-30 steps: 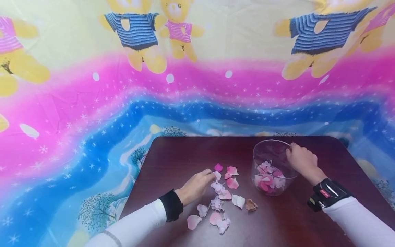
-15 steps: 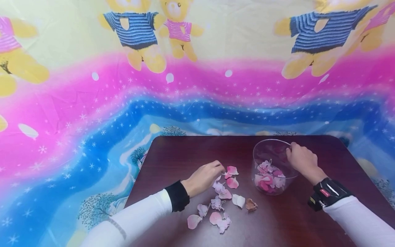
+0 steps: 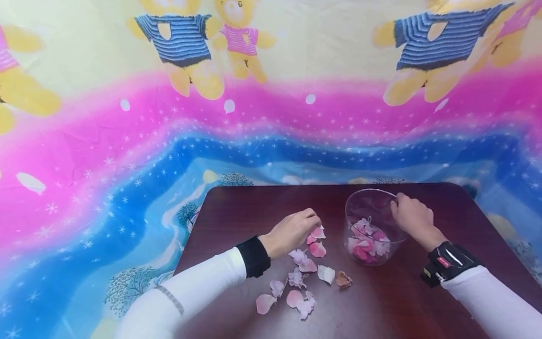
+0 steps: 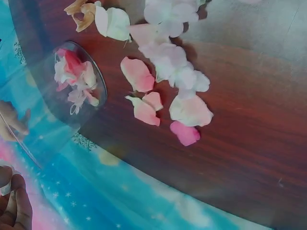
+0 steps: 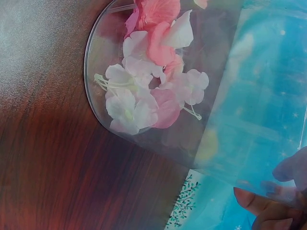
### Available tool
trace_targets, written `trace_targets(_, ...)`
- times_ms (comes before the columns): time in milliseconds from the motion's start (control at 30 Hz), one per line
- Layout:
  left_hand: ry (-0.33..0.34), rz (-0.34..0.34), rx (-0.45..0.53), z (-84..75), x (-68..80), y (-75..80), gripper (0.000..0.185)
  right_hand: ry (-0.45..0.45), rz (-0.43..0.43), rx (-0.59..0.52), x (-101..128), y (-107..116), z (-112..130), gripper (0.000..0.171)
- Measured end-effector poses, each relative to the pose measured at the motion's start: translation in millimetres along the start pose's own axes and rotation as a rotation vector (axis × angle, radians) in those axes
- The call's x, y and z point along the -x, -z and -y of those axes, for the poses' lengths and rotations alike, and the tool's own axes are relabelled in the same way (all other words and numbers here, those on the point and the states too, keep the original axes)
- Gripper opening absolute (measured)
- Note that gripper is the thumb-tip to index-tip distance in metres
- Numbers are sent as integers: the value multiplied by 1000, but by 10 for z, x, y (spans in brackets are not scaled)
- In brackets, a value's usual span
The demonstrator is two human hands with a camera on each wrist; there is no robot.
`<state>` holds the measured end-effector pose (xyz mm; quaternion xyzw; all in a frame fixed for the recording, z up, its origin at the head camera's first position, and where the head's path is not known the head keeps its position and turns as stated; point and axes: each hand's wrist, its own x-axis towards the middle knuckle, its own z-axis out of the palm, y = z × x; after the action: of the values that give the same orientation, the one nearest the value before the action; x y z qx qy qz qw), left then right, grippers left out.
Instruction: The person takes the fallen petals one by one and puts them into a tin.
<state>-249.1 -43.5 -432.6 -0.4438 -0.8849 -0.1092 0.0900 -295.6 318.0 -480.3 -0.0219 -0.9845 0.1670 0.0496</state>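
Observation:
In the head view my left hand (image 3: 294, 230) is over the far end of the scattered petals, fingertips just above a pink petal (image 3: 317, 232). In the left wrist view its fingers (image 4: 19, 203) pinch a small whitish petal-like piece (image 4: 5, 188), mostly hidden. My right hand (image 3: 412, 216) grips the rim of a clear round container (image 3: 351, 226), thumb and fingers on either side of the wall. Pink and white artificial petals and blossoms (image 5: 129, 105) lie in its bottom. A magenta petal (image 4: 185, 133) and a pale petal (image 4: 191, 110) lie at the end of the row.
Closer to the person lie lilac blossoms (image 3: 296, 278), pale pink petals (image 3: 265, 304), a white petal (image 3: 326, 274) and a brown curled petal (image 3: 344, 280). They rest on the dark wooden table (image 3: 389, 301). A printed bear cloth (image 3: 271, 113) hangs behind it.
My left hand has moved right and away from the person over the petals, now covering the magenta and pale ones in the head view. The right hand and container have stayed in place.

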Motion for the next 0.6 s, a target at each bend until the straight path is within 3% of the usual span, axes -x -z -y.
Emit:
trace_targets(133, -20, 13, -4, -48, -92, 11, 29, 3, 1, 1, 1, 4, 6, 31)
trace_targets(433, -37, -53, 44, -172, -304, -84, 14, -2, 0, 0, 3, -4, 12, 32)
trace_targets(600, -45, -50, 0, -238, -417, -100, 15, 2, -12, 0, 0, 7, 20, 31)
